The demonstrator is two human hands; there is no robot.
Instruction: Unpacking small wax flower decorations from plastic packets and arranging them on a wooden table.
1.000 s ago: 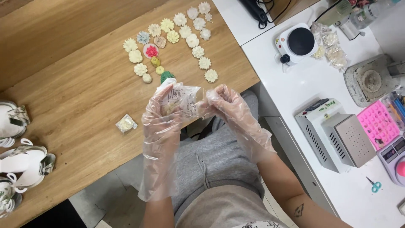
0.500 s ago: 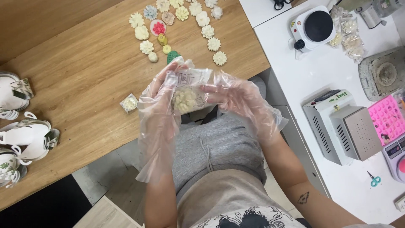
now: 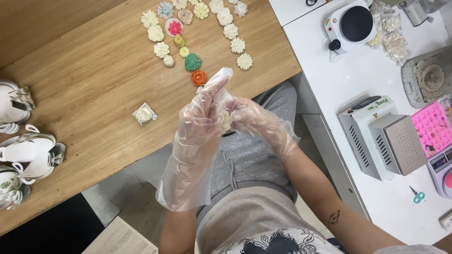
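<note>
Both my hands wear loose clear plastic gloves and meet over my lap, just off the wooden table's point(image 3: 94, 89) near edge. My left hand point(image 3: 203, 113) and my right hand point(image 3: 254, 120) together hold a cream flower-shaped piece point(image 3: 227, 121) inside a small clear bag point(image 3: 221, 82). The piece is mostly hidden between my fingers. On the table beyond my hands lies an arch of flower-shaped pieces point(image 3: 193, 28), mostly cream, with a green one point(image 3: 192, 61) and an orange one point(image 3: 199, 77) nearest me. One bagged cream piece point(image 3: 144, 114) lies alone to the left.
White cups and saucers point(image 3: 23, 150) sit at the table's left end. On the white counter point(image 3: 376, 84) to the right stand a small hotplate point(image 3: 351, 23), a white and grey box machine point(image 3: 381, 136), a pink mould point(image 3: 435, 129), small scissors point(image 3: 416, 194) and bagged pieces point(image 3: 393, 35).
The view shifted, so the table sits higher in frame. My hands closed in tighter around the bagged piece, and the bag now sticks up above my left fingers.
</note>
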